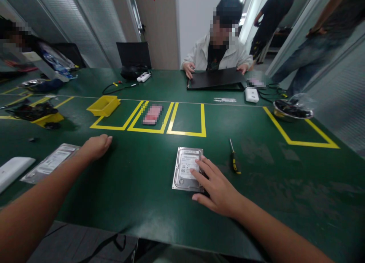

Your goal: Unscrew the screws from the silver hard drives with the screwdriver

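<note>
A silver hard drive [186, 170] with a white label lies flat on the green table in front of me. My right hand [215, 185] rests at its right edge, fingers spread, with some fingertips on the label. My left hand [97, 146] is raised over the table at the left, its fingers curled together; whatever is in them, if anything, is hidden. Partly behind my left forearm lies a second hard drive [54, 162], seemingly in a clear bag. To the right of the first drive is a screwdriver [234, 160] with a black and yellow handle.
Beyond my left hand stands a yellow bin [104, 105], beside a pink item [153, 114] inside yellow tape. A white device [14, 171] lies far left. A metal bowl [293, 110] holds dark parts at right. Across the table a person [218, 54] handles a black panel [216, 80].
</note>
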Motion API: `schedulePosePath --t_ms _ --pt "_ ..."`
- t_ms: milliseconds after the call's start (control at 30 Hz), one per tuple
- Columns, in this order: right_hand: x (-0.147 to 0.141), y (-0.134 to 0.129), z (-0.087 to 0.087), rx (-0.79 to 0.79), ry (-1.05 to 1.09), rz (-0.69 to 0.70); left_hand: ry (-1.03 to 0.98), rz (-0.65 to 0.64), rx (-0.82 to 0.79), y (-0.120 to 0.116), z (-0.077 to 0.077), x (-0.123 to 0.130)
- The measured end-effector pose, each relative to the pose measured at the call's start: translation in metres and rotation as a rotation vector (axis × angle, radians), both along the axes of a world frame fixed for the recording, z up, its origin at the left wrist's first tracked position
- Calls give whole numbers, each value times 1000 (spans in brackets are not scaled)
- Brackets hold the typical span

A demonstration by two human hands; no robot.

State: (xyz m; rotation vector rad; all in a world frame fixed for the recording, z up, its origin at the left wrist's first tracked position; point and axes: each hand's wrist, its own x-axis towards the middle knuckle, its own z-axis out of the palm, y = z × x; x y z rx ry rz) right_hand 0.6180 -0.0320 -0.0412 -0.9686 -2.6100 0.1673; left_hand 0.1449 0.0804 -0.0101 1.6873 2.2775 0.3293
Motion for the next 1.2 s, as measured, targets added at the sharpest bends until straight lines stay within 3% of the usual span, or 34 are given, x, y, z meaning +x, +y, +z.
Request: schedulePosePath --t_ms 100,200,267,300,400,500,633,767,967,1033,1200 --pt "8 6 15 72 14 -180 -236 -55 70 -6 -7 49" --pt "22 14 29 76 -137 -543 -532 -90 169 -17 -19 115" --pt "31 19 35 5 -286 -726 -1199 -33 230 -24 -25 158" --pt "35 20 36 -41 -347 -770 -1418 6 228 -26 -27 177" --pt "39 21 34 -112 -452 -815 -1725 93 226 -22 -31 218" --pt "38 20 26 -129 -497 -837 -1772 189 270 -12 -35 237" --pt "36 22 20 -168 -508 -831 -1751 211 320 -2 -43 243" --pt "36 32 36 -128 -442 -823 -1688 190 401 2 -48 237" --pt "26 57 96 24 237 -559 -1576 164 466 4 -56 232" --pt "14 66 112 -54 443 -520 -1516 143 474 5 -60 232" --pt "-29 93 123 -205 809 -350 -1376 68 494 5 -65 229"
